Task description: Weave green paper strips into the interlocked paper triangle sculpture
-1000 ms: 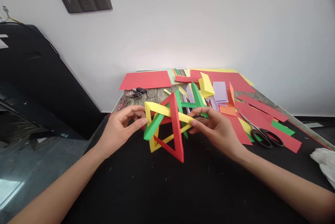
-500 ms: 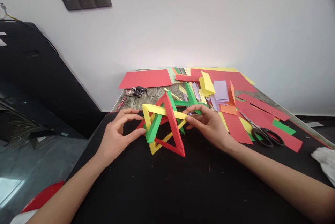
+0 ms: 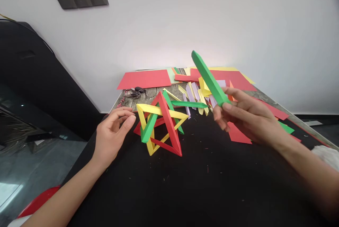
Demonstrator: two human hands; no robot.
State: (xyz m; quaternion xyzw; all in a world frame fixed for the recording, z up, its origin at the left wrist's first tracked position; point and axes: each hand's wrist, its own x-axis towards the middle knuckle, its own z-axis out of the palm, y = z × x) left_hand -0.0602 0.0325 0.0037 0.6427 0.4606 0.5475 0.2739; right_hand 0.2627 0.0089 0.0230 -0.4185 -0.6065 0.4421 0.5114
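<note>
My right hand (image 3: pixel 243 115) pinches the lower end of a folded green paper strip (image 3: pixel 209 78), which points up and to the left. Interlocked red, yellow and green paper triangles form a model (image 3: pixel 171 128) that stands on the black table top (image 3: pixel 169 191). My left hand (image 3: pixel 112 133) is just left of the model, fingers curled and slightly apart, with nothing in it. A second folded green strip (image 3: pixel 188 104) lies behind the model, its left end near the model's green part.
Purple and pale yellow strips (image 3: pixel 193 94) lie behind the model. Red sheets (image 3: pixel 144 79) are at the table's back, with keys (image 3: pixel 135 92) in front. More red pieces (image 3: pixel 238 133) lie partly under my right hand. A white cloth (image 3: pixel 325 156) is at the right edge.
My right hand has left the model, moved right and taken up a green strip. My left hand has let go of the model and drawn slightly away. The view has shifted a little.
</note>
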